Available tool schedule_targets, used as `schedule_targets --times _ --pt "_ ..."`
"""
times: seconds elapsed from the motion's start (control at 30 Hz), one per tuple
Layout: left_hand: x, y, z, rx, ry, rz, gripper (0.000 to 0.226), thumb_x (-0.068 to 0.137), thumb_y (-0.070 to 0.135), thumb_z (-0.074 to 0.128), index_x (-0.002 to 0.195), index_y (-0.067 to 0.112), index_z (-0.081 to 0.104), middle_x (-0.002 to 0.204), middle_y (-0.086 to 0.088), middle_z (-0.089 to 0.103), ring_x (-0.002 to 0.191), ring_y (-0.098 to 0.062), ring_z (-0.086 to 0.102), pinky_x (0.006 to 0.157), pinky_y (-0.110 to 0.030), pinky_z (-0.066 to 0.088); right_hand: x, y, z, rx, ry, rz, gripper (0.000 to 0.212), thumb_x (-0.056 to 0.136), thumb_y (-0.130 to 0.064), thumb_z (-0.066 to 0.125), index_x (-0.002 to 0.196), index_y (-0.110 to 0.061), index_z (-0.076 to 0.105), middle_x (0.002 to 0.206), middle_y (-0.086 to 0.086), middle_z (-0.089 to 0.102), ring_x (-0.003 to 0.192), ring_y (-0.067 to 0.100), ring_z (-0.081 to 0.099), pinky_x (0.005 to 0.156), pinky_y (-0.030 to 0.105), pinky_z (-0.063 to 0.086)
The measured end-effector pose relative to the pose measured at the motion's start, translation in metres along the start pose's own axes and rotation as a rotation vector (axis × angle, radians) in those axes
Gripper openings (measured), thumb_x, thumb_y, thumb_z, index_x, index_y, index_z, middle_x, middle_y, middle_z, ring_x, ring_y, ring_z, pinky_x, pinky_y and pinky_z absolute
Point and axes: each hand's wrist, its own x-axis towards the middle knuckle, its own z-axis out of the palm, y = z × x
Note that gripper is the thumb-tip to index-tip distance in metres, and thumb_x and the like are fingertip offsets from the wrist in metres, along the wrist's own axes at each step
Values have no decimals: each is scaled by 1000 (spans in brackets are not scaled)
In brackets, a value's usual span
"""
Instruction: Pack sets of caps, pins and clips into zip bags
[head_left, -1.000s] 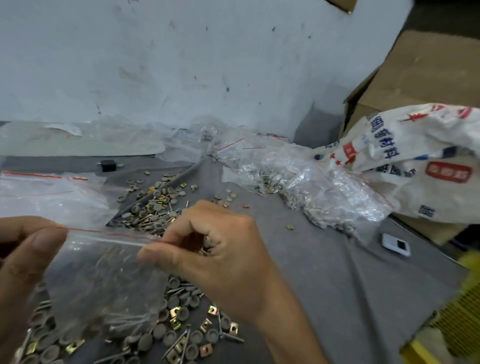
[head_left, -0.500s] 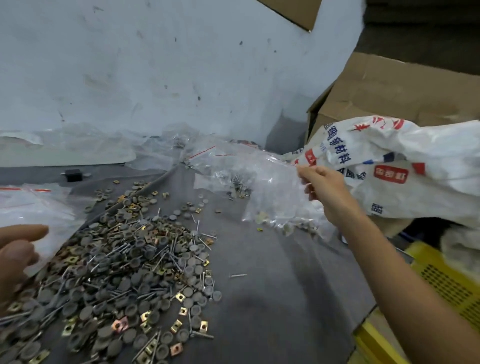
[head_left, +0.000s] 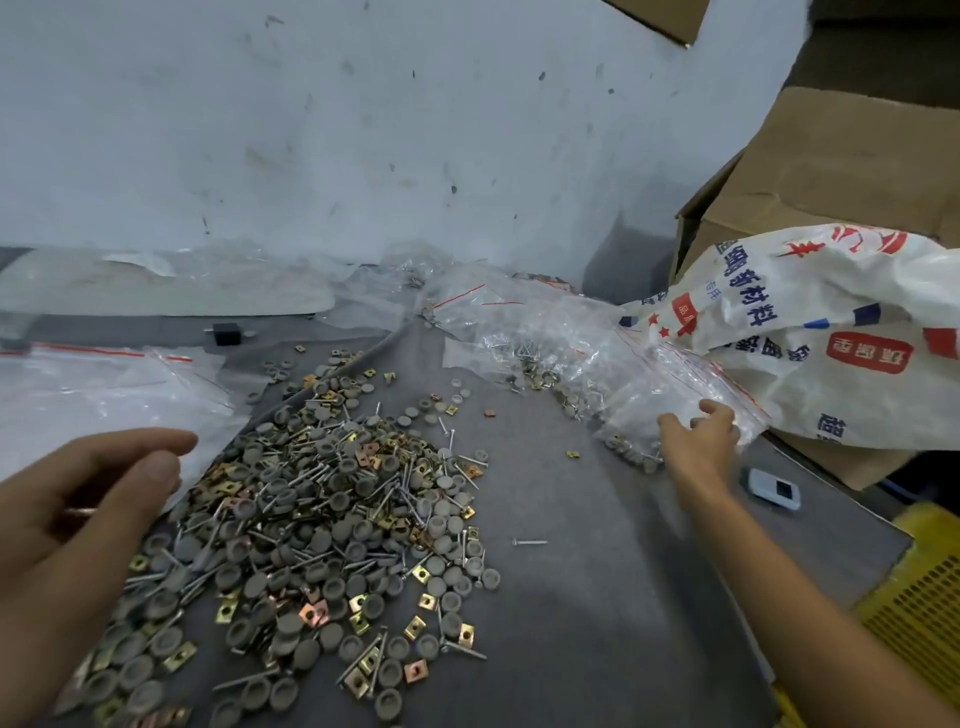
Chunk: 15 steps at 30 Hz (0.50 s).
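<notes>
Left hand (head_left: 88, 499) relaxed, open at lower left, right hand (head_left: 698, 439) spread loosely on filled zip bags (head_left: 597, 364) centre right, pile of caps, pins and clips (head_left: 322, 519) mid-frame on tabletop (head_left: 597, 597)

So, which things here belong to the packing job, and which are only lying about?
Job: loose caps, pins and clips; filled zip bags; empty zip bags.
Lying about: white device; black block; cardboard box; yellow crate.
</notes>
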Motion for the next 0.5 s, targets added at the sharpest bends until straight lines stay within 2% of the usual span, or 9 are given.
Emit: schedule_targets --times 0.07,0.1,0.13,0.2,0.27,0.3,0.33,0.43,0.5 --pt "-3 15 -3 -4 1 -68 47 93 73 49 124 43 66 106 14 71 86 -3 67 64 -23 55 -24 -8 19 56 -131 -119 24 94 -22 63 117 -24 58 113 -4 62 103 22 62 88 41 52" --pt "-3 19 -2 26 -6 -83 46 91 75 47 122 46 66 102 17 71 81 -2 67 58 -22 54 -34 -11 29 39 -220 -175 14 95 -20 61 107 -26 62 108 -6 66 99 17 63 84 37 51" --pt "-5 26 0 75 15 -54 42 90 76 46 117 50 66 97 22 70 78 0 66 55 -17 52 -43 -13 40 4 -306 -223 13 96 -18 59 104 -27 64 109 -5 69 97 13 64 82 35 49" --pt "-8 36 1 126 25 -27 31 88 69 50 107 52 67 91 29 68 76 4 63 54 -9 45 -51 -14 56 -175 -429 -314 24 98 -12 56 117 -21 66 122 3 69 106 21 64 87 35 49" --pt "-9 45 4 104 17 -80 14 89 56 60 98 50 68 88 30 67 78 4 62 61 -14 46 -51 -9 65 -471 -466 -401 34 96 -5 53 127 -11 63 130 15 65 117 35 61 96 42 50" --pt "-10 46 6 80 15 -100 6 92 46 64 95 47 70 86 29 67 78 3 62 63 -19 47 -51 -6 65 -588 -474 -432 33 94 -4 53 124 -10 65 128 18 66 116 39 62 96 45 51" --pt "-11 47 7 70 23 -110 9 94 37 66 93 44 71 85 28 68 78 1 62 64 -23 47 -52 -4 65 -660 -475 -473 31 92 -3 53 117 -10 69 123 20 69 112 39 64 93 44 53" --pt "-11 50 10 49 60 -149 13 95 26 65 94 36 73 85 27 68 75 1 61 65 -29 44 -65 -14 64 -693 -509 -581 26 91 -2 55 106 -14 73 112 20 73 104 38 67 82 39 52" --pt "-10 48 11 72 93 -166 14 95 23 65 95 35 73 83 26 68 73 -1 61 64 -28 44 -83 -26 67 -592 -559 -631 24 93 -2 58 110 -13 72 113 17 73 106 37 66 86 40 51"
